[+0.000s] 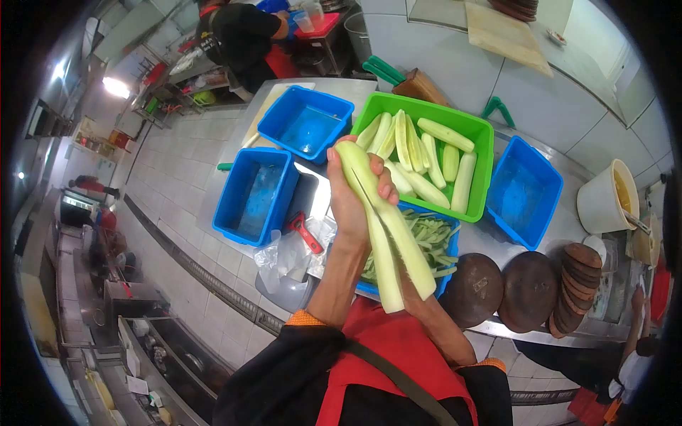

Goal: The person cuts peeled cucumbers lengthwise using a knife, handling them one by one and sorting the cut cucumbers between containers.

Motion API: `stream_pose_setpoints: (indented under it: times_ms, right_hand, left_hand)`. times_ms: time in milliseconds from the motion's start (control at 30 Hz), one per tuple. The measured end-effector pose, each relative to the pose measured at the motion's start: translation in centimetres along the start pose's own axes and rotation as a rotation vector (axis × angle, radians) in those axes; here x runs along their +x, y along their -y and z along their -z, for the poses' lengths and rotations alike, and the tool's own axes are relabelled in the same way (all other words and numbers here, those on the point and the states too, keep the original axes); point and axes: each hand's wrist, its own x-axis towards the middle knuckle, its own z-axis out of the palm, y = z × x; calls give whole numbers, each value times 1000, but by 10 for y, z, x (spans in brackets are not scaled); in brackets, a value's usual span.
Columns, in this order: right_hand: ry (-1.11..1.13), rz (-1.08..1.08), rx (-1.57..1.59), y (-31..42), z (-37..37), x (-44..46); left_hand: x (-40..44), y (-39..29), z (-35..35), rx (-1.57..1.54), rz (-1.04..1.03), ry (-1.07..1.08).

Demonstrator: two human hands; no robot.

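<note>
My left hand (pixel 348 202) is wrapped round the upper part of a peeled cucumber (pixel 368 192), its fingertips showing on the right side. The cucumber is pale green and slit lengthwise. Its two long halves spread apart toward my apron and meet near the top. My right forearm (pixel 444 330) reaches up behind the cucumber, which hides that hand's fingers and anything in them. Beyond my hands, a green tub (pixel 486 153) holds several peeled cucumbers, some cut in halves. Below it, a blue tub (pixel 453 248) of cut green strips is partly covered by my arms and the cucumber.
Two blue tubs (pixel 249 202) stand left, another blue tub (pixel 526 192) right. A red-handled peeler (pixel 305 233) lies beside a plastic bag (pixel 280 259). Round dark boards (pixel 529 291) line the near right edge. Green-handled knives (pixel 383 69) stand in a block. A co-worker (pixel 238 39) stands far left.
</note>
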Motion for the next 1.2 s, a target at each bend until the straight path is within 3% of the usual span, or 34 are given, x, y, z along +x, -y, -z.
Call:
stream_pose_setpoints:
  times_ms: [133, 400, 567, 600, 633, 667, 767, 833, 967, 1033, 1100, 1167, 1200]
  right_hand:
    - [-29, 79, -96, -2, 2, 6]
    - [-63, 54, -161, -5, 27, 4]
    - [-108, -73, -472, -22, 46, 42]
    - [-99, -98, -604, -25, 51, 51]
    - [-73, -39, -781, -27, 55, 58]
    - [-110, 364, -1032, -24, 56, 60]
    - [-115, 395, -1185, -5, 55, 65]
    - [-89, 299, -1257, -6, 57, 70]
    - [-141, 415, -1366, -28, 71, 82]
    - [-185, 432, -1491, -46, 82, 90]
    - [-188, 565, -1267, -70, 101, 103]
    - [-218, 525, -1254, -73, 107, 111]
    - [-204, 556, -1252, -73, 110, 114]
  left_hand:
    - [-6, 2, -3, 142, -25, -83]
    - [-17, 29, 27, 315, 69, -18]
    - [-9, 50, 43, 288, 80, -96]
    - [-19, 51, 36, 446, 122, -94]
    - [-30, 52, 33, 606, 165, -93]
    - [-37, 65, 51, 750, 39, 12]
    - [-45, 49, 39, 878, 135, 76]
    - [-39, 51, 46, 916, 162, 75]
    - [-32, 63, 59, 907, 191, 45]
    - [-34, 55, 47, 787, 406, -13]
    - [-34, 62, 48, 836, 263, 23]
    - [-23, 89, 80, 1284, 33, 67]
    - [-22, 93, 82, 1245, 19, 65]
